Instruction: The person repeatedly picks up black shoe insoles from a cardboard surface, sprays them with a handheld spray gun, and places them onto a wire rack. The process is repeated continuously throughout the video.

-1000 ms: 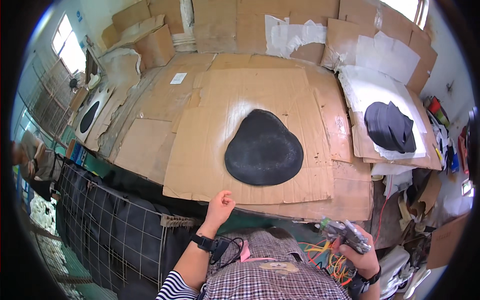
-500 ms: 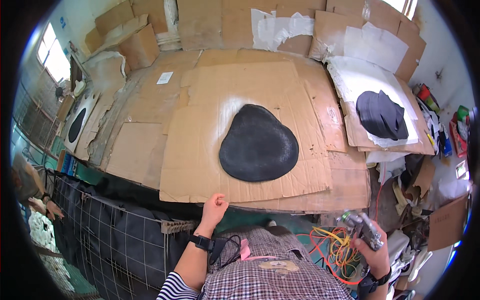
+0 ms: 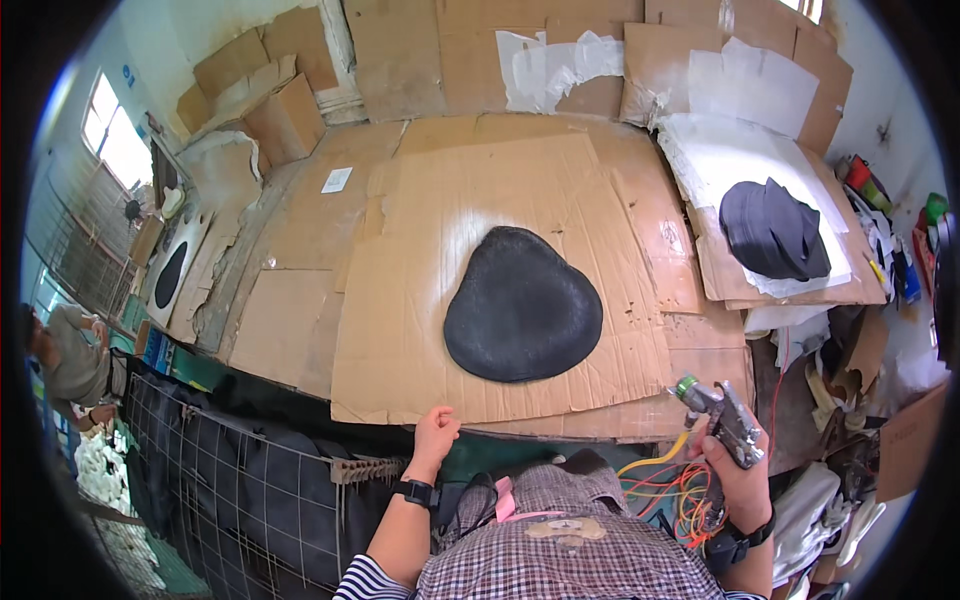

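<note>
Here the right hand (image 3: 738,480) is gripping a spray gun (image 3: 722,418) by its handle, a rigid, fairly light tool. The left hand (image 3: 434,436) is resting loosely curled, holding nothing, at the cardboard (image 3: 400,330) edge near the black pad (image 3: 522,304).

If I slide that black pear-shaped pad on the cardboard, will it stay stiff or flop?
The black pad lies flat with a smooth, even outline, so it probably holds its shape. Its matte surface on the rough cardboard sheet suggests it would drag, not glide. Being flat, it won't roll.
</note>
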Demonstrator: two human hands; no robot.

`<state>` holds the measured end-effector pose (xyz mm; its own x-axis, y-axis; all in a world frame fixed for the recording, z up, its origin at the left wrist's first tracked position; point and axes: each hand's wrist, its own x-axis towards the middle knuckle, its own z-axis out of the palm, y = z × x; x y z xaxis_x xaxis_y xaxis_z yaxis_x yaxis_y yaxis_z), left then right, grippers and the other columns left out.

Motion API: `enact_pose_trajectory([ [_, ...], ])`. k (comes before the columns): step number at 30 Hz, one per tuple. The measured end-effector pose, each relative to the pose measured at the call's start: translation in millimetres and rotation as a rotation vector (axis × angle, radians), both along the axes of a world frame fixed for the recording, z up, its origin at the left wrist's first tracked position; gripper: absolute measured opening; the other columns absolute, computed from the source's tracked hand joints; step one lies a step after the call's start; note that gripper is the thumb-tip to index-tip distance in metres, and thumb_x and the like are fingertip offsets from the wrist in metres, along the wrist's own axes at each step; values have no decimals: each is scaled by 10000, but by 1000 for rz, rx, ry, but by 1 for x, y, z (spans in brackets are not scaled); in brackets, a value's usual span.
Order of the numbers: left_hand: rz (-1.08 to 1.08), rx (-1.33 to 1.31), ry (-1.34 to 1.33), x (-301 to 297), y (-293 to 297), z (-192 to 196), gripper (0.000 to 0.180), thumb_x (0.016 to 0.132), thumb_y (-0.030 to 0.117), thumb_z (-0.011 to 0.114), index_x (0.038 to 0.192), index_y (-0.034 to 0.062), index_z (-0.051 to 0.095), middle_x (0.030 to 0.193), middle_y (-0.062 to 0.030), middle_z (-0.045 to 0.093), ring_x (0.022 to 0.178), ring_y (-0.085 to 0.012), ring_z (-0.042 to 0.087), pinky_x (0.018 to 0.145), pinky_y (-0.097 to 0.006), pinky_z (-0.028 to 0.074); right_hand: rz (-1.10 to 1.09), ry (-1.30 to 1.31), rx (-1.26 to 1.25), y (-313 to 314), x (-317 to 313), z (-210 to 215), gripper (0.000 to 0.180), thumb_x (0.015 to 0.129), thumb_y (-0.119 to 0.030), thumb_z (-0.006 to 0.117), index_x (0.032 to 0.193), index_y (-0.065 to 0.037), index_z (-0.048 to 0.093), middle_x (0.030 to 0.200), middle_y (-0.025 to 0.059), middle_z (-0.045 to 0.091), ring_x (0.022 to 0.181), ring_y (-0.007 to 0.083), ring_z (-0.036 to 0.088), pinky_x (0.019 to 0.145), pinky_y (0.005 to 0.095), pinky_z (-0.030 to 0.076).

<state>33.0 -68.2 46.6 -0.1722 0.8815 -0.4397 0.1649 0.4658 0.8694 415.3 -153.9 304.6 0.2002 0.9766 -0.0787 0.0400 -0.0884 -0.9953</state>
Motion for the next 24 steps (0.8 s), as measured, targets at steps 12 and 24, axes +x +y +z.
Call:
enact_pose_trajectory([
  [12, 166, -123, -20, 6, 54, -35, 286, 811, 64, 568, 1090, 9, 535, 720, -42, 554, 555, -127, 547, 467, -261, 440, 187, 82, 13, 14, 53, 10, 469, 781, -37, 701, 1217, 17, 535, 900, 28, 632, 797, 83, 575, 732, 248, 484],
  [24, 139, 98, 363, -10, 103, -109, 279, 736, 72, 615, 1005, 1, 593, 764, -88, 609, 660, -209, 607, 629, -339, 500, 173, -73, -44, 23, 68, -1, 423, 767, -55, 724, 1163, -4, 584, 839, 37, 650, 736, 94, 600, 671, 248, 483],
])
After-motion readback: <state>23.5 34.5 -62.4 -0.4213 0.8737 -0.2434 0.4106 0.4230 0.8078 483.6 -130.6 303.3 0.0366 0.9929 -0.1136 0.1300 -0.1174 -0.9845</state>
